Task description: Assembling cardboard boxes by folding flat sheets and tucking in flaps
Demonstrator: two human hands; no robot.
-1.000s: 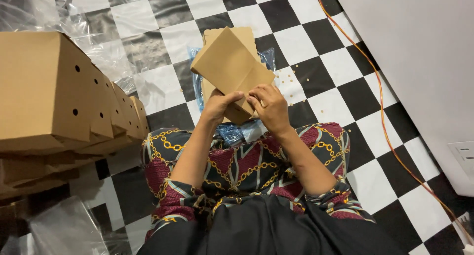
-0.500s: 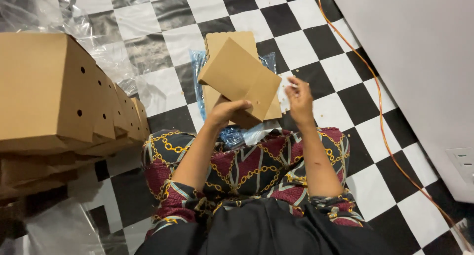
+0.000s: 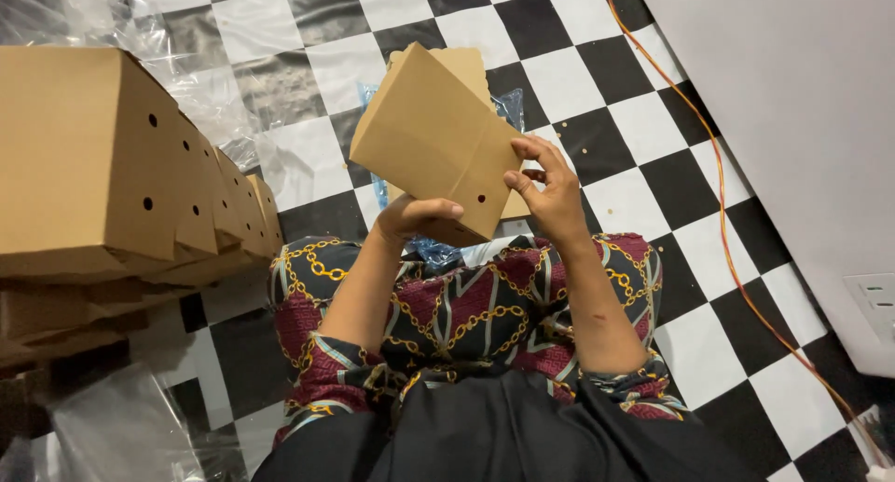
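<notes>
Gripping a flat cardboard box (image 3: 433, 142) from below, left hand (image 3: 415, 216) clamps it; right hand (image 3: 550, 193) pinches its edge.

A folded cardboard box (image 3: 433, 146) is held up over the floor (image 3: 653, 118), between the left hand (image 3: 417, 216) under its near edge and the right hand (image 3: 548, 188) at its right side. Beneath it lies a plastic bag (image 3: 508, 104). A stack of assembled boxes (image 3: 112, 165) stands well to the left, on plastic sheeting (image 3: 233, 81). A cable (image 3: 722, 212) runs along the floor at right, beside the wall (image 3: 792, 100).
</notes>
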